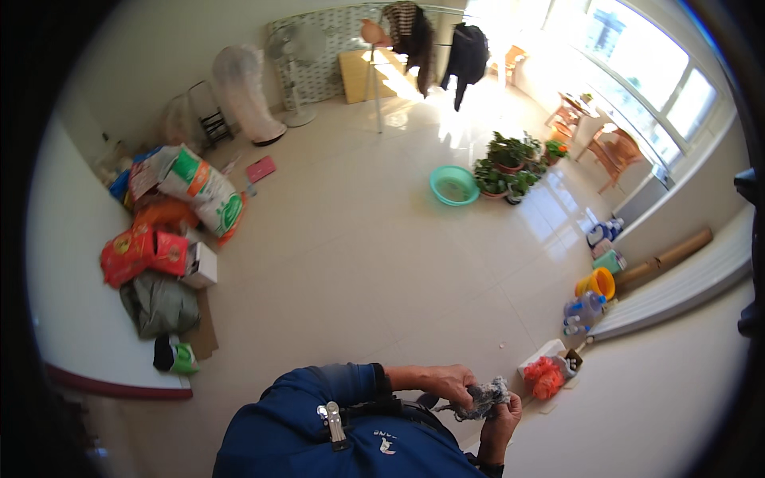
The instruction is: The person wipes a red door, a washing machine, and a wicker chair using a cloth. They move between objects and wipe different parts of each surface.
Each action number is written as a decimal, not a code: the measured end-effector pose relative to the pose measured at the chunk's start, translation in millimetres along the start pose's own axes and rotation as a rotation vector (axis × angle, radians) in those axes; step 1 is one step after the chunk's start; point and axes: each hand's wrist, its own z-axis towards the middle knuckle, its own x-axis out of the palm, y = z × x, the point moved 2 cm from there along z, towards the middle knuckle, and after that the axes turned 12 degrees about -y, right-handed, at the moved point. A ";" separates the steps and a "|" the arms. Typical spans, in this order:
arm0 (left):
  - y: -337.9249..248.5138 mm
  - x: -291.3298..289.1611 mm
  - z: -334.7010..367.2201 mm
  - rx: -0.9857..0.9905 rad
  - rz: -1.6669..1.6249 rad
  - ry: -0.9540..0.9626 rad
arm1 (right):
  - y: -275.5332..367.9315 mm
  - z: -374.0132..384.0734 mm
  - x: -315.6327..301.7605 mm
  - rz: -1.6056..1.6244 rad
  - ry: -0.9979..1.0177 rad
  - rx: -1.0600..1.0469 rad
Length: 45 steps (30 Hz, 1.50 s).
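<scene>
Tiled floor (358, 271), basin (454, 185) out on it; plants (510, 163) just right of basin, probably for window (637, 49) light. Grey bundle (483, 398) well nearer than basin: left hand (454, 385) and right hand (503, 419) pinch opposite sides, likely steadying it.

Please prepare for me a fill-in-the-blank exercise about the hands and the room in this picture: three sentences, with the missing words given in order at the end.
1. The fuzzy grey bundle is held by the left hand and the ____ hand.
2. From the wearer's view, the turquoise basin stands on the tiled floor to the ____ of the potted plants.
3. The bucket near the white radiator is ____ in colour.

Missing words: right; left; yellow.
</scene>
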 end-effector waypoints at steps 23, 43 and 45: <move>-78.2 -37.7 135.8 0.352 0.244 -0.606 | 36.8 236.8 50.2 0.119 0.643 0.585; -88.6 -260.9 397.8 -0.085 -0.136 -0.623 | 153.5 479.9 37.8 0.636 0.051 0.248; -89.4 -268.8 452.5 -0.129 -0.173 -0.650 | 159.8 538.9 28.1 0.715 -0.005 0.320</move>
